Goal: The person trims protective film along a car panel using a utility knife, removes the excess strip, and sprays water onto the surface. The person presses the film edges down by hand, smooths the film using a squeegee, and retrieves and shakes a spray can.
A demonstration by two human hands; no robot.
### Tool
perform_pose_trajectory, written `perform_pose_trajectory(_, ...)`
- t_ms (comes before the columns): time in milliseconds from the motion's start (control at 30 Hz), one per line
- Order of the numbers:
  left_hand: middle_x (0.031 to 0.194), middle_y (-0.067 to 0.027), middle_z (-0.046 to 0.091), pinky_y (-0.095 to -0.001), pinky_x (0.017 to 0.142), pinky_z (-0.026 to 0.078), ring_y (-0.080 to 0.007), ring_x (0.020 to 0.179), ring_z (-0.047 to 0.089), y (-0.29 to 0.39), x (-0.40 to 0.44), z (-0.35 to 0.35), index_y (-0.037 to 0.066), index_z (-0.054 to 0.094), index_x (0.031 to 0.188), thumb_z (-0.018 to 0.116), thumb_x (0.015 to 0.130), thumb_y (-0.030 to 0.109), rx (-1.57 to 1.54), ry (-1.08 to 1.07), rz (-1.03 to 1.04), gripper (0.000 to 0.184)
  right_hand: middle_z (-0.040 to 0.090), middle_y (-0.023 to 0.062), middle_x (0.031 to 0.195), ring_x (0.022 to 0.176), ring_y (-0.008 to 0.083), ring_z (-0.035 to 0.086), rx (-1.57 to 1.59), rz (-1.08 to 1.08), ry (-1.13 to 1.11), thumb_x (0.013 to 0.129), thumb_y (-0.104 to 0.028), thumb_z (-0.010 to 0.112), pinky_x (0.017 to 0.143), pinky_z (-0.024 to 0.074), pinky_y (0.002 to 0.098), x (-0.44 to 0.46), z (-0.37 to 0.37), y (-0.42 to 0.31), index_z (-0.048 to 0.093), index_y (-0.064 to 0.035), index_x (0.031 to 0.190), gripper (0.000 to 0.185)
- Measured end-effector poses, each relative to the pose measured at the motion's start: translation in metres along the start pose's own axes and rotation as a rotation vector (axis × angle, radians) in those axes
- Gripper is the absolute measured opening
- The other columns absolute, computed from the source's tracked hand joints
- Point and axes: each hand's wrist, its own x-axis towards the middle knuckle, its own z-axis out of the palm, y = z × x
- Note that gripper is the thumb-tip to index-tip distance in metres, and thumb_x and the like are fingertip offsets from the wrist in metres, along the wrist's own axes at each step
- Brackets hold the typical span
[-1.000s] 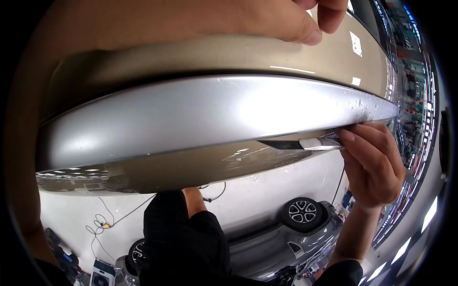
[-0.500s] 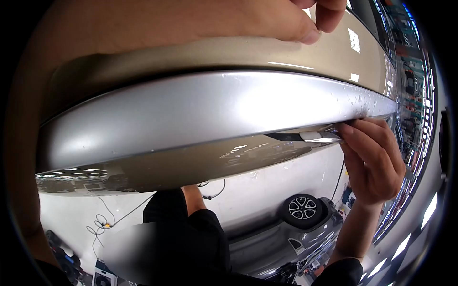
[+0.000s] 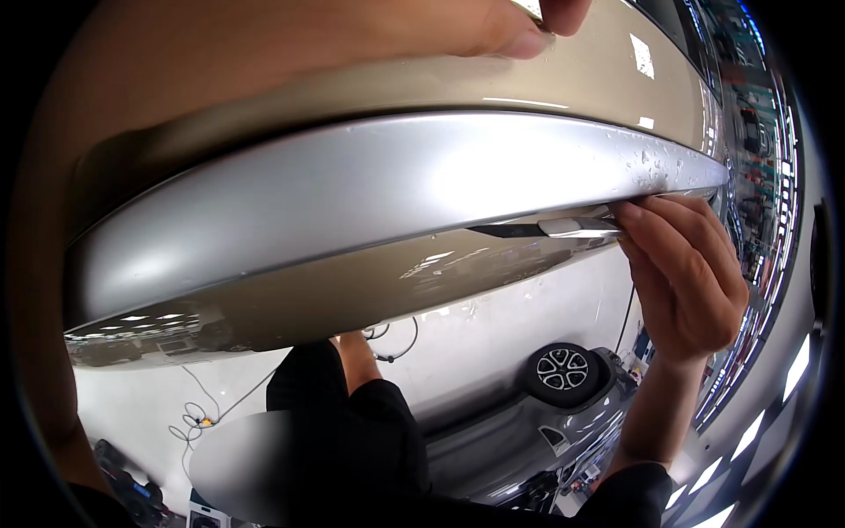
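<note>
A silver strip [image 3: 352, 176] curves across the beige car body [image 3: 493, 84], with droplets and wrinkle-like marks near its right end. Below its lower edge, my right hand [image 3: 687, 273] pinches a slim metal-handled tool with a dark blade [image 3: 528, 231], which points left along that edge. At the top, my left hand [image 3: 493, 26] is close to the beige panel, its thumb and a finger drawn together. Anything between them is hidden, and the rest of that hand is cut off by the frame.
Below are my dark-clothed legs [image 3: 343, 422] and a pale floor [image 3: 475, 343] with coiled cable [image 3: 198, 422]. A grey car [image 3: 493, 458] with a black wheel [image 3: 563, 374] stands beyond. Dark equipment [image 3: 128, 480] is at the lower left.
My left hand has shifted left and up in view. My right hand and the tool have moved slightly up with the strip, and the blade tip lies a little further left than half a second ago.
</note>
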Motion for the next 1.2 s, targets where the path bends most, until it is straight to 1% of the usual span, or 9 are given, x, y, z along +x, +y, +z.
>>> perform_pose_trajectory(100, 0.081, 0.0016, 0.06, -0.021, 0.057, 0.035, -0.0064, 0.064, 0.046, 0.001, -0.002, -0.001, 0.001, 0.07, 0.101, 0.08, 0.082, -0.003, -0.002, -0.001, -0.001, 0.022, 0.075, 0.0144, 0.089, 0.078, 0.0257, 0.073, 0.006, 0.019, -0.017, 0.081, -0.003, 0.079, 0.064, 0.0583, 0.0331, -0.002, -0.003, 0.001, 0.075, 0.0015, 0.106, 0.026)
perform_pose_trajectory(167, 0.081, 0.0017, 0.06, -0.0209, 0.057, 0.035, -0.0063, 0.064, 0.046, 0.001, -0.001, -0.002, 0.001, 0.07, 0.102, 0.08, 0.082, -0.003, -0.004, -0.003, 0.0, 0.022, 0.074, 0.0177, 0.091, 0.084, 0.0293, 0.073, 0.034, 0.058, -0.048, 0.079, 0.004, 0.079, 0.07, 0.0583, 0.0354, -0.004, -0.007, 0.0, 0.074, 0.0056, 0.106, 0.027)
perform_pose_trajectory(333, 0.081, 0.0018, 0.059, -0.0206, 0.057, 0.035, -0.0061, 0.064, 0.045, 0.002, 0.001, -0.003, 0.001, 0.07, 0.102, 0.08, 0.082, -0.003, -0.01, -0.008, -0.005, 0.023, 0.074, 0.0178, 0.091, 0.085, 0.0295, 0.073, 0.025, 0.06, -0.052, 0.08, 0.005, 0.078, 0.071, 0.0587, 0.0359, -0.008, -0.008, 0.002, 0.074, 0.0057, 0.107, 0.027)
perform_pose_trajectory(400, 0.081, 0.0019, 0.059, -0.0205, 0.057, 0.035, -0.006, 0.064, 0.045, 0.003, 0.001, -0.002, 0.001, 0.07, 0.102, 0.08, 0.082, -0.003, -0.011, -0.011, -0.003, 0.023, 0.075, 0.016, 0.09, 0.083, 0.0276, 0.074, 0.0, 0.045, -0.037, 0.081, 0.001, 0.078, 0.069, 0.0592, 0.0345, -0.009, -0.007, 0.005, 0.075, 0.0034, 0.106, 0.025)
perform_pose_trajectory(467, 0.081, 0.0019, 0.059, -0.0204, 0.057, 0.034, -0.0059, 0.064, 0.045, 0.006, 0.002, -0.001, 0.001, 0.07, 0.103, 0.08, 0.082, -0.003, -0.016, -0.017, -0.004, 0.023, 0.077, 0.0121, 0.089, 0.078, 0.0236, 0.074, -0.039, 0.023, -0.008, 0.083, -0.007, 0.079, 0.063, 0.0602, 0.0318, -0.008, -0.006, 0.009, 0.077, -0.001, 0.104, 0.022)
perform_pose_trajectory(767, 0.081, 0.0022, 0.059, -0.02, 0.057, 0.034, -0.0055, 0.064, 0.044, 0.006, 0.005, -0.003, 0.001, 0.07, 0.104, 0.08, 0.082, -0.003, -0.018, -0.032, -0.003, 0.024, 0.077, 0.0112, 0.09, 0.081, 0.0233, 0.074, -0.063, 0.045, -0.016, 0.082, -0.005, 0.079, 0.067, 0.0603, 0.0316, -0.013, -0.012, 0.014, 0.077, -0.0014, 0.103, 0.021)
perform_pose_trajectory(1200, 0.08, 0.0025, 0.058, -0.0194, 0.057, 0.033, -0.005, 0.064, 0.043, 0.002, 0.002, -0.01, 0.0, 0.07, 0.105, 0.08, 0.083, -0.003, 0.003, -0.035, -0.01, 0.025, 0.077, 0.0102, 0.09, 0.081, 0.0218, 0.074, -0.057, 0.054, -0.016, 0.082, -0.005, 0.079, 0.066, 0.0596, 0.0305, -0.02, -0.017, 0.022, 0.077, -0.0021, 0.102, 0.02)
